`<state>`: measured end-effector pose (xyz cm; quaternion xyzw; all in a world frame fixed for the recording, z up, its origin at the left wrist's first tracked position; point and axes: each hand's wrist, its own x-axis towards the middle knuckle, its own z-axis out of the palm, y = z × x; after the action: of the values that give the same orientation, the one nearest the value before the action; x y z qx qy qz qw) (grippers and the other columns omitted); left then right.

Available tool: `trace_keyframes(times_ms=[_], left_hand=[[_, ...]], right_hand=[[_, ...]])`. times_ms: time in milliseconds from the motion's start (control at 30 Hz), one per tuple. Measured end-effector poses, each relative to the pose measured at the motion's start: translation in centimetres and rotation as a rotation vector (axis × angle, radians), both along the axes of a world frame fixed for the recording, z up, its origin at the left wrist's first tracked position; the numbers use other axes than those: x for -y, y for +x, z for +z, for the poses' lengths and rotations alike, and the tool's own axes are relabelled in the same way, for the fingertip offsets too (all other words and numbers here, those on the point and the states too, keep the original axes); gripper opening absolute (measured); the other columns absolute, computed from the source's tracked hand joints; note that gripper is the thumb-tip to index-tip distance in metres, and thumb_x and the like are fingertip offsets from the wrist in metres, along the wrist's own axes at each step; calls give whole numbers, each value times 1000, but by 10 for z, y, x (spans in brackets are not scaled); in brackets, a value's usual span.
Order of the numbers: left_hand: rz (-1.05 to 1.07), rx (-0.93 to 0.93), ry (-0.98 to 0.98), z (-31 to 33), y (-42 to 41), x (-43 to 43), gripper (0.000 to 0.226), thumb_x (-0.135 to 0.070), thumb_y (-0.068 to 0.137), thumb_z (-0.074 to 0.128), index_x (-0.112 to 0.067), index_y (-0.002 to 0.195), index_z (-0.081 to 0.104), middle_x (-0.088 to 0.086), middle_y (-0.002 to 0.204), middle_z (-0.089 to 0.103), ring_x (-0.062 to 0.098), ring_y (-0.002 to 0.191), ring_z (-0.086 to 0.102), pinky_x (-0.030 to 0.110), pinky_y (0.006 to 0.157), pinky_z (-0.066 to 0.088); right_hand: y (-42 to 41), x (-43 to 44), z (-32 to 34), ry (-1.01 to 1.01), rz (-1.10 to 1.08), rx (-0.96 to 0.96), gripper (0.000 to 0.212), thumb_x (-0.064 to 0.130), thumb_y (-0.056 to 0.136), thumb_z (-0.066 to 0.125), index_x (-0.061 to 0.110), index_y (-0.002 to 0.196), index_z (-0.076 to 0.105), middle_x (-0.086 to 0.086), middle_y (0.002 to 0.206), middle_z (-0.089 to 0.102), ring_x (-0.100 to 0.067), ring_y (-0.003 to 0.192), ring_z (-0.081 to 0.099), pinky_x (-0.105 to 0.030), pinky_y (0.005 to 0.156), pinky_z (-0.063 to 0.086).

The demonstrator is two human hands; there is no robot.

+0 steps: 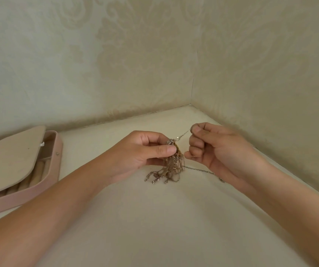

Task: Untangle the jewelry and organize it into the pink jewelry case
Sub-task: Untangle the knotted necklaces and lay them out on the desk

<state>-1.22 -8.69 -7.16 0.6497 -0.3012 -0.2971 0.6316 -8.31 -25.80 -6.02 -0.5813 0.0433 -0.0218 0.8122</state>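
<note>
A tangled clump of gold and silver chains (pixel 171 166) hangs over the cream table, its loose ends trailing on the surface. My left hand (pixel 145 151) pinches the top of the clump between thumb and fingers. My right hand (pixel 210 149) pinches a thin silver chain (pixel 183 134) that runs taut from the clump up to its fingertips. Another silver strand (pixel 201 170) trails from the clump under my right palm. The pink jewelry case (pixel 45 180) lies open at the left, with padded rolls showing inside.
The cream table (pixel 154 218) sits in a corner of two patterned walls; the wall (pixel 270 83) stands close behind my right hand. The case's beige lid (pixel 10 158) lies partly over its tray.
</note>
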Motion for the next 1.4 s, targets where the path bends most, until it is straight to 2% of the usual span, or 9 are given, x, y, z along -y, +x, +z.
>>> trace_keyframes(times_ms=[200, 400, 567, 667, 833, 933, 1100, 1300, 1400], left_hand=[[-13, -46, 1, -1, -3, 4, 4, -11, 72, 73, -13, 70, 70, 3, 74, 69, 13, 70, 65, 22, 71, 54], [-13, -80, -125, 1, 3, 0, 8, -13, 62, 72, -14, 68, 67, 5, 74, 65, 17, 72, 62, 25, 70, 53], [-60, -86, -187, 4, 3, -1, 6, -13, 60, 65, -18, 63, 65, 2, 69, 60, 14, 64, 59, 25, 65, 51], [-92, -95, -225, 6, 2, -2, 9, -11, 59, 59, -18, 61, 64, 1, 70, 56, 14, 62, 56, 23, 61, 48], [-173, -86, -241, 6, -2, 0, 10, -11, 62, 57, -17, 65, 65, 0, 70, 56, 11, 64, 54, 22, 62, 48], [-164, -94, -242, 6, 0, 0, 10, -13, 62, 57, -16, 67, 64, 0, 70, 56, 12, 67, 54, 24, 65, 47], [-172, -109, -189, 7, -3, -2, 13, -16, 60, 57, -14, 72, 60, -2, 71, 51, 8, 64, 44, 17, 52, 36], [-158, -123, -148, 9, -7, -2, 55, -25, 66, 53, 15, 104, 50, 10, 83, 42, 12, 69, 35, 17, 49, 34], [-115, -45, -115, 11, -10, 0, 48, -30, 70, 58, 6, 102, 54, 12, 90, 38, 10, 69, 37, 16, 50, 34]], right_hand=[[-1, -1, 0, -37, 23, 20, 20, 10, 100, 43, 9, 80, 48, 5, 51, 36, -8, 41, 32, -21, 51, 45], [-4, 0, 7, 111, 57, 120, 18, 9, 92, 46, 9, 74, 48, 2, 51, 37, -12, 47, 39, -24, 60, 51], [-9, 0, 13, 83, 107, 167, 10, 15, 81, 52, 10, 74, 48, 1, 53, 33, -15, 49, 37, -27, 64, 52], [-13, 5, 19, -58, 100, 188, 11, 13, 77, 65, 9, 76, 55, 3, 54, 32, -11, 46, 33, -22, 55, 46], [-16, 5, 20, -649, -22, 264, 7, 20, 75, 74, 21, 82, 76, 12, 52, 49, -13, 49, 39, -19, 49, 34], [-17, 2, 17, -688, -70, 347, 12, 33, 68, 73, 29, 78, 77, 11, 61, 56, -13, 53, 35, -29, 53, 33], [-19, 0, 17, -732, -103, 454, 11, 34, 68, 73, 34, 79, 77, 11, 63, 52, -7, 53, 36, -20, 50, 33], [-20, -1, 17, -712, -135, 533, 12, 28, 68, 75, 33, 78, 77, 13, 59, 52, -4, 52, 40, -12, 50, 31], [-20, -1, 16, -734, -152, 559, 13, 25, 71, 74, 34, 80, 76, 13, 58, 51, -4, 51, 38, -11, 50, 31]])
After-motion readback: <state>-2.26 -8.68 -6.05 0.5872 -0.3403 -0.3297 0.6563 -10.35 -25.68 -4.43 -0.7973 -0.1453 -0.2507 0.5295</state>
